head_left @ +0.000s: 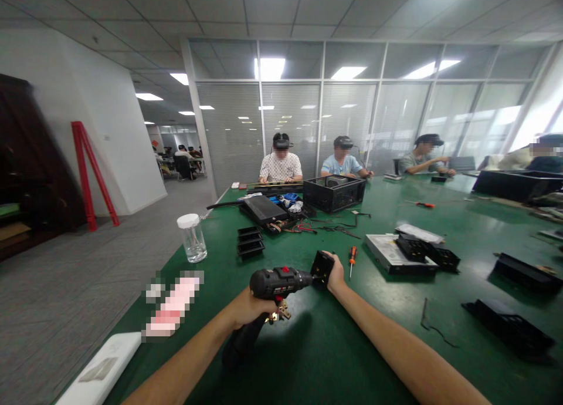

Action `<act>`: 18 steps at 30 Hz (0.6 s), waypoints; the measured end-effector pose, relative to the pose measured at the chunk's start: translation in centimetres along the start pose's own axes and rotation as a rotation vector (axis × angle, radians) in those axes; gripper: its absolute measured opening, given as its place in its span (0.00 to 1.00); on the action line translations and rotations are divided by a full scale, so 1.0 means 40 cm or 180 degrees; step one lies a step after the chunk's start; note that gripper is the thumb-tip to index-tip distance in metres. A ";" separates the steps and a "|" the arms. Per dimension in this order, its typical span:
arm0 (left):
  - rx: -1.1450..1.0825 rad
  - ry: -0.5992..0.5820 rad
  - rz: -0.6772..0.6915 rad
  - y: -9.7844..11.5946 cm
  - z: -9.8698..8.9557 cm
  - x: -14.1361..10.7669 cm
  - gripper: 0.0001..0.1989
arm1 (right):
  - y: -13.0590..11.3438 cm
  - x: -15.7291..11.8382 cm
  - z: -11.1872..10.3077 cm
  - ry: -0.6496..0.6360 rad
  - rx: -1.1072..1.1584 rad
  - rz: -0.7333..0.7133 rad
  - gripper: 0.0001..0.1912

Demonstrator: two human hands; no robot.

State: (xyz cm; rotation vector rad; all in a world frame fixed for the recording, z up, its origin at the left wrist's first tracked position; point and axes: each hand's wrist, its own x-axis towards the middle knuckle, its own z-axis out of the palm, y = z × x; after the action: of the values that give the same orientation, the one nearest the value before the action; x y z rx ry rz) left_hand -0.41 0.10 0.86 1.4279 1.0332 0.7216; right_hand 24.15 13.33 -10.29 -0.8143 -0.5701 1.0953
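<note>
At far left on the green table [316, 358], a white box [99, 370] lies nearer the wearer than the drill [281, 282]. A clear jar [194, 246] with a white lid stands beyond the drill to its left, and black trays [250, 242] sit just behind it. The left hand [254, 307] is wrapped around the drill's handle, with brass-coloured pieces [284, 311] beneath. At the drill's tip is a black block [322, 267], gripped at its right edge by the right hand [336, 274]. Right of the drill lie an orange-handled screwdriver [352, 256] and a disc drive [391, 253].
</note>
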 end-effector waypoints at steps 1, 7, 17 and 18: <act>0.0001 -0.0012 0.0007 0.001 0.000 0.000 0.08 | 0.000 0.000 0.000 0.0013 -0.0004 -0.0029 0.14; -0.0002 -0.0028 0.0041 -0.002 -0.002 0.001 0.08 | -0.003 -0.004 0.001 -0.0040 -0.0072 -0.0083 0.16; 0.0084 -0.0106 0.0094 -0.016 -0.011 0.009 0.09 | -0.006 -0.006 0.001 -0.0016 -0.0132 -0.0066 0.15; 0.0097 -0.0083 0.0074 -0.016 -0.011 0.009 0.09 | -0.006 -0.006 0.000 -0.0030 -0.0142 -0.0071 0.15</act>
State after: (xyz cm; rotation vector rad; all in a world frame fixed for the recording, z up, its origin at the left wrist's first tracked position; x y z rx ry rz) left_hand -0.79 0.57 0.24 1.4739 1.0128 0.7049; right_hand 24.21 13.06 -10.11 -0.8399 -0.6120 1.0696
